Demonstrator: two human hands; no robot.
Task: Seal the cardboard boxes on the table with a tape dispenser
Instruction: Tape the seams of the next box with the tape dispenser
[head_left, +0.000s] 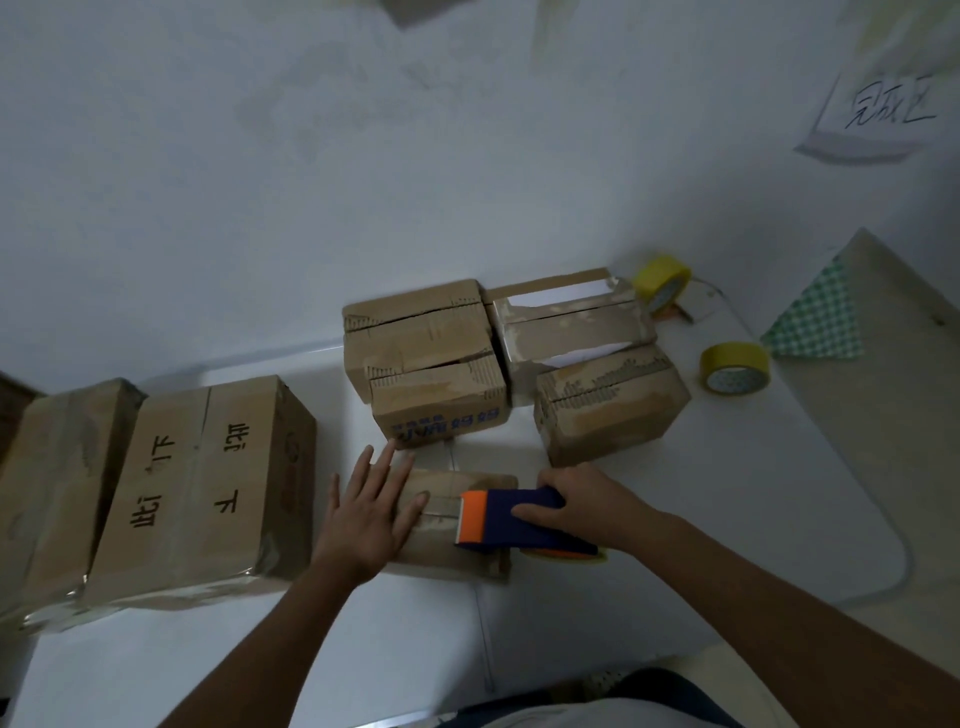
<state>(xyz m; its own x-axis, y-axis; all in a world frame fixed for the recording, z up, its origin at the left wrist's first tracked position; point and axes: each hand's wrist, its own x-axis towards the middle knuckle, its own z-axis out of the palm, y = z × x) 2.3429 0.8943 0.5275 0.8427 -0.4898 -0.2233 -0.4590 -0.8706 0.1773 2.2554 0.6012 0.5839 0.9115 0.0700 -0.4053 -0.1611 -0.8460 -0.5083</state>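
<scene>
Right now the small cardboard box (441, 540) lies flat on the bench (727, 493), directly in front of the person and just nearer than the group of boxes (498, 358) stacked against the wall. It looks light and worn, with scuffed flaps and a seam running along its top, so it will likely slide or cave in under a hard pull unless it is pinned down from above. The left hand (366, 514) does that job: its fingers (382, 467) are straight and spread, pressing flat on the box's left end. On the box's right end sits the tape dispenser (511, 522), blue with an orange nose, its nose resting on the seam. The right hand (582, 506) grips it, fingers curled round the blue body. The dispenser seems stiff plastic, best held by that body, away from the cutting edge at the nose. Left of the small box stand two big boxes (197, 488), one with handwriting. Far right of it, beyond the stacked group, two yellow tape rolls (735, 368) rest on the bench.
</scene>
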